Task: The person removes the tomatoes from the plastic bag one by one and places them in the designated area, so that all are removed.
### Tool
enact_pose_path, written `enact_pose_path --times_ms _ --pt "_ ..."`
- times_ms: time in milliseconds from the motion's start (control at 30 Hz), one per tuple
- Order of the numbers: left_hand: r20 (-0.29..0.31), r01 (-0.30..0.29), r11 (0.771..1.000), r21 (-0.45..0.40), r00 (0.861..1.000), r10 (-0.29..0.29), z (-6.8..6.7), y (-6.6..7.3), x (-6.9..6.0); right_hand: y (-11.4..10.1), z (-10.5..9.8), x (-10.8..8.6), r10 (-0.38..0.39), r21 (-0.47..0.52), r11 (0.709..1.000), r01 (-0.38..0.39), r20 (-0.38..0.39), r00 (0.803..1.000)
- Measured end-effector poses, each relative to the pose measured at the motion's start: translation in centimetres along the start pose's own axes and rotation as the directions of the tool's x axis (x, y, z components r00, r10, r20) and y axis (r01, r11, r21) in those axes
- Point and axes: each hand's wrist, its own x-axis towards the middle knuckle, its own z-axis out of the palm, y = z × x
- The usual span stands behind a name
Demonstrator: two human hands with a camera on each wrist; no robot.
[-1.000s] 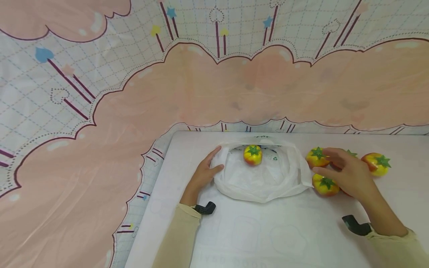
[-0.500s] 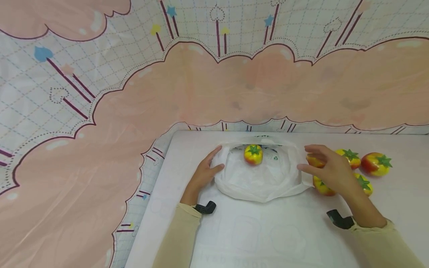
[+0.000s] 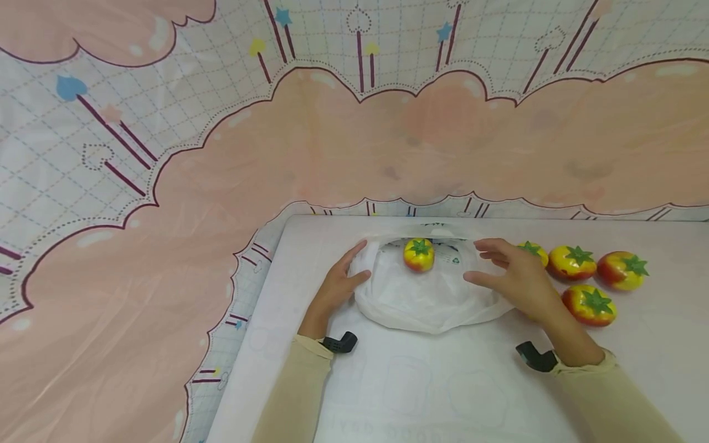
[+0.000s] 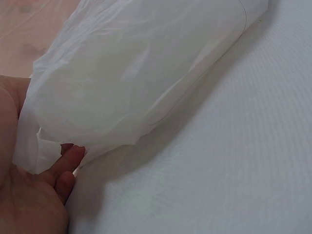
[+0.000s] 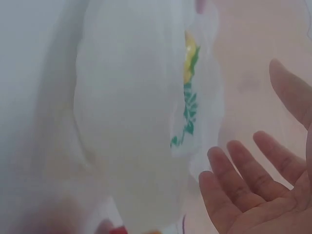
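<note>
A white plastic bag (image 3: 432, 307) lies on the table with its mouth spread wide. In its mouth sits a yellow-and-red toy fruit with a green star-shaped leaf top (image 3: 418, 257). My left hand (image 3: 335, 284) holds the bag's left side, and in the left wrist view its fingers (image 4: 68, 163) are curled at the bag's edge. Above the bag's right rim hovers my right hand (image 3: 517, 277), empty, with its fingers spread apart in the right wrist view. Several similar fruits, among them a near one (image 3: 589, 306), lie just right of that hand, which partly covers some of them.
The white table (image 3: 421, 394) ends at the back against a pink-and-white patterned backdrop (image 3: 388, 147). Farthest right of the loose fruits lies a red-and-yellow one (image 3: 622, 271). Each wrist carries a small black camera mount (image 3: 340, 343).
My right hand has moved left, from over the loose fruits to the bag's right rim, uncovering several fruits. The left hand and the bag have stayed nearly still.
</note>
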Motion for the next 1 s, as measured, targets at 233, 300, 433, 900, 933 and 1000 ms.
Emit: enact_pose_path --times_ms 233,300,433,900,933,1000 --pt "0.000 -0.014 1.000 -0.018 1.000 0.014 0.0 0.0 -0.1 -0.9 1.4 0.9 0.005 0.027 1.000 -0.006 0.031 0.999" --pt "0.001 -0.011 1.000 -0.015 1.000 0.011 0.0 0.0 -0.1 -1.1 1.9 1.3 0.007 0.023 1.000 -0.008 0.038 0.999" --pt "0.000 -0.008 1.000 -0.015 1.000 0.008 0.0 0.1 -0.1 -1.4 2.8 1.8 0.006 0.002 1.000 -0.007 0.045 0.999" --pt "0.000 0.010 1.000 -0.007 1.000 -0.010 0.1 0.2 0.0 -1.7 5.1 3.9 -0.053 0.072 0.996 0.049 0.052 0.997" --pt "0.000 0.009 1.000 -0.006 1.000 -0.009 0.1 0.2 0.0 -1.8 5.2 4.0 -0.050 0.076 0.996 0.046 0.053 0.997" --pt "0.000 0.006 1.000 -0.005 1.000 -0.006 0.1 0.2 0.0 -1.9 5.5 4.3 -0.041 0.081 0.996 0.036 0.056 0.998"
